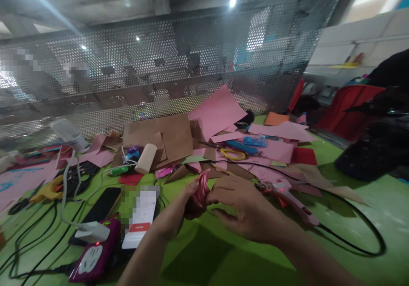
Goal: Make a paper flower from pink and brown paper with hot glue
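A small pink paper flower, made of curled, layered strips, is gripped in my left hand, whose fingers wrap round its base. My right hand comes in from the right with bent fingers, their tips pressed to the flower's side. The right thumb stands a little lower, and part of the grip is hidden. A pink glue gun lies to the right of my right hand, with small lights on its body and a black cable at its handle. Yellow-handled scissors lie beyond both hands among the paper.
Pink paper sheets and brown cardboard heap up along a perforated metal screen. At left are a lit phone, a dark phone, a purple power strip and trailing cables. A red chair stands right of the green table.
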